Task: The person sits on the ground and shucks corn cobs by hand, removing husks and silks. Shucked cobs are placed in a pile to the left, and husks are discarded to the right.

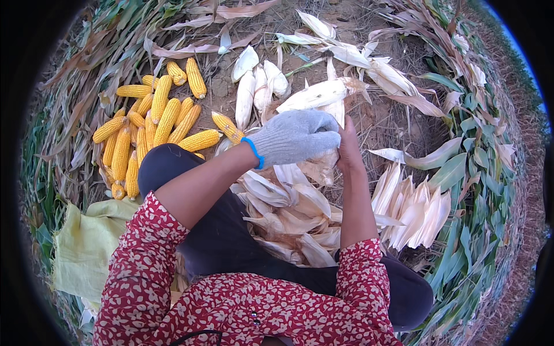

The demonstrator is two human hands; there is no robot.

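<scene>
My left hand, in a grey knitted glove with a blue cuff, closes over the husk of an ear of corn; most of the ear is hidden under the glove. Bare and to the right, my right hand holds the same ear from its other side. Just beyond the hands lies a corn ear in pale husk, with more unhusked ears to its left. A pile of husked yellow corn cobs lies at the left. Loose dry husks fill the space between my legs.
Several dry husks stand bunched by my right knee. A yellow-green woven sack lies at the left. Cut corn stalks and leaves ring the bare soil. More husked-over ears lie at the far right.
</scene>
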